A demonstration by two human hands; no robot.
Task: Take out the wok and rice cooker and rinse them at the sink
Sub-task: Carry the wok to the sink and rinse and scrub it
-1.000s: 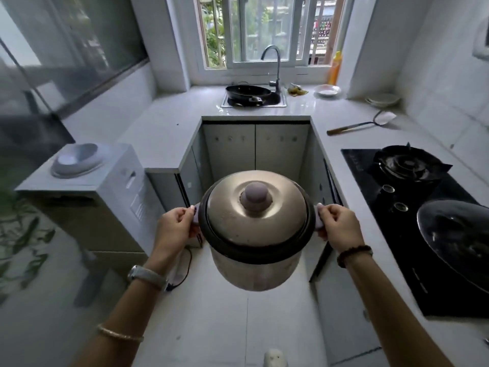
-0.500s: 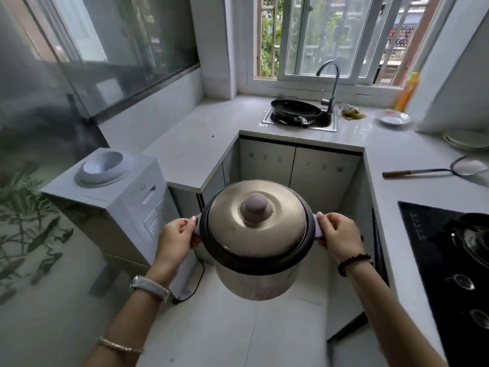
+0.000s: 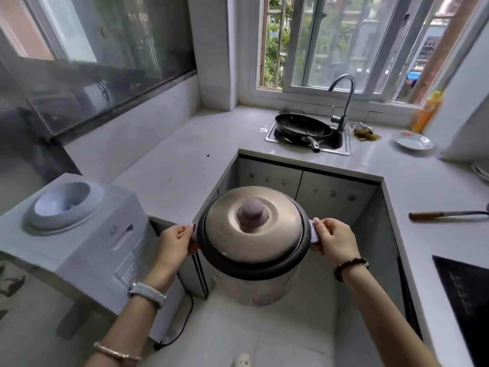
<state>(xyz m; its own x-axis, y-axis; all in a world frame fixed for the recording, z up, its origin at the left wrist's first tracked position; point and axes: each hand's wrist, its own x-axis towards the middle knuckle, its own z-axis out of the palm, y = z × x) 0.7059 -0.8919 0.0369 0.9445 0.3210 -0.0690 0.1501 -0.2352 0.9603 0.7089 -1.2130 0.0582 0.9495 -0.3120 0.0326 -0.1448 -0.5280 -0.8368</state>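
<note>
So the white counter (image 3: pixel 185 160) wraps in a U around both hands, with its inner edges running just left of, just right of, and across in front of the grip. That leaves an open lane of floor (image 3: pixel 291 335) straight below and ahead, up to the cabinet doors (image 3: pixel 330 197). A white water dispenser (image 3: pixel 87 234) stands close on the outer side of the left hand, so there's not much spare room that way. The rice cooker (image 3: pixel 254 234) is held up in the air between the hands, level, with its metal lid on, not touching the counter or the dispenser. The left hand (image 3: pixel 176 241) is curled around the cooker's left side handle and the right hand (image 3: pixel 334 241) is curled around the pale right handle (image 3: pixel 315 234). Both thumbs are on top. How far the fingers wrap underneath is hidden, I honestly can't tell. Well ahead of the grip and a bit to the right, the black wok (image 3: pixel 301 125) sits tilted in the sink (image 3: pixel 332 152) under the faucet (image 3: pixel 344 102). Off past the right hand, a wooden-handled spatula (image 3: pixel 428 215) lies on the counter, and a small plate (image 3: pixel 414 141) sits farther off beside the sink.
</note>
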